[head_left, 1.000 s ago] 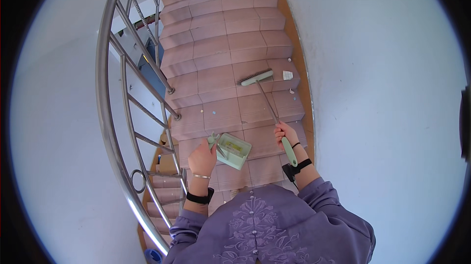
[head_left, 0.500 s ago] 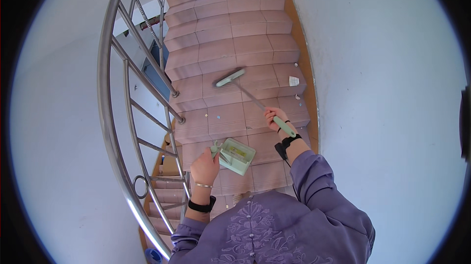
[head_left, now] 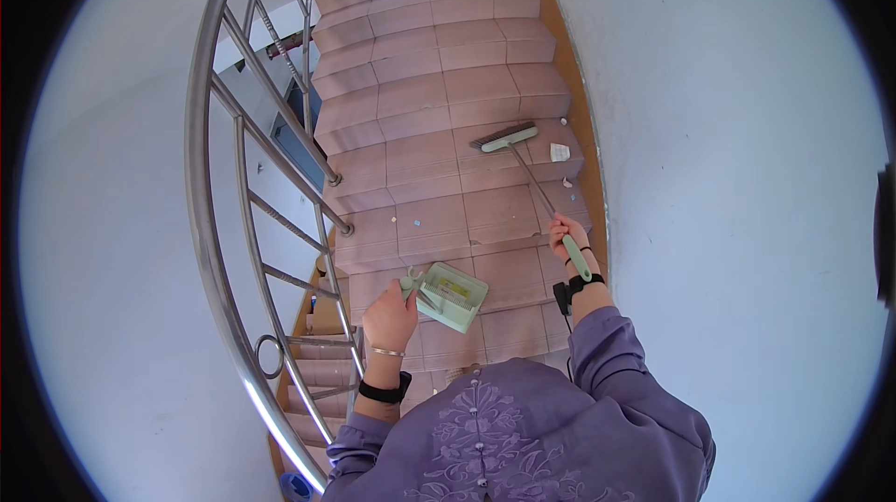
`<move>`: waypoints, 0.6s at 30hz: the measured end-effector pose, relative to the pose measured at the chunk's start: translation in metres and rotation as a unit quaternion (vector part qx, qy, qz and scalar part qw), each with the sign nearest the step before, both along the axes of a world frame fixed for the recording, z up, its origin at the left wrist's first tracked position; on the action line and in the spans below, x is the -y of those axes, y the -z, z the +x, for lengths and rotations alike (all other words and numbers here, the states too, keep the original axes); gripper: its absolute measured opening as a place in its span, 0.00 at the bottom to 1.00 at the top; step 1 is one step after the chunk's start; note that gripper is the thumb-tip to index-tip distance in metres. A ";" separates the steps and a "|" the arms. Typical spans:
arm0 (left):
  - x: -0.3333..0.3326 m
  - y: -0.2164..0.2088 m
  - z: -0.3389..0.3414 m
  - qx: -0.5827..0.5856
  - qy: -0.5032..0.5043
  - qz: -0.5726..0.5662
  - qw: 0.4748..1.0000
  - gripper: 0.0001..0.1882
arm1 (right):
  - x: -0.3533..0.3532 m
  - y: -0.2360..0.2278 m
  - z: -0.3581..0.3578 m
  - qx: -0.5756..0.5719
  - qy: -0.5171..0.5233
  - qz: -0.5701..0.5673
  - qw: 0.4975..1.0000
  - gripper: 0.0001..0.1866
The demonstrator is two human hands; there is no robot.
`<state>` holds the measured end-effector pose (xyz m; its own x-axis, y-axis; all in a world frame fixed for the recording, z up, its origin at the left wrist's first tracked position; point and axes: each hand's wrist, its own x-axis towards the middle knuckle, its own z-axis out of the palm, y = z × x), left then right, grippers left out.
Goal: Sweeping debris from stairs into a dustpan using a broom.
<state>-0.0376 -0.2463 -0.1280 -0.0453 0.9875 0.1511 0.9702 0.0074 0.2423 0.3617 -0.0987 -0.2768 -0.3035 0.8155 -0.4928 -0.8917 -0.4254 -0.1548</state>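
Observation:
My right hand (head_left: 566, 233) is wrapped round the grip of a pale green broom (head_left: 510, 137). Its head hovers at or rests on a pinkish tiled step, bristles turned up the stairs; contact is hard to tell. Just right of the head lies a crumpled white paper scrap (head_left: 559, 152). My left hand (head_left: 390, 315) is closed on the handle of a pale green dustpan (head_left: 452, 297), which sits on a lower step and has a yellow-green piece inside. Small bits, among them a blue scrap (head_left: 417, 222), lie on the step between dustpan and broom.
A curved steel railing (head_left: 199, 129) runs along the left of the staircase (head_left: 420, 91). On the right, a brown skirting (head_left: 560, 54) borders a pale wall (head_left: 709, 175). More stairs descend at lower left, beyond the railing, near cardboard boxes (head_left: 324, 317).
My right hand has moved right, and the broom head has swung right toward the paper scrap, its bristles now turned away from me. My left hand and the dustpan stay put.

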 end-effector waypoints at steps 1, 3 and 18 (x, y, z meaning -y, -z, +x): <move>0.000 0.000 0.000 -0.011 0.002 -0.001 1.000 0.14 | 0.008 0.003 0.002 0.007 -0.006 -0.010 1.000 0.10; 0.001 -0.001 0.001 -0.006 0.006 0.005 1.000 0.14 | 0.025 0.006 0.004 0.016 -0.007 -0.019 1.000 0.10; -0.001 0.006 -0.001 0.003 0.013 0.024 1.000 0.14 | 0.174 -0.096 -0.056 0.265 -0.011 -0.032 0.964 0.06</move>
<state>-0.0388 -0.2448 -0.1342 -0.0206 0.9799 0.1987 0.9684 -0.0298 0.2477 0.3061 -0.2726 -0.1810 -0.0128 0.7744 -0.6326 -0.6855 -0.4674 -0.5583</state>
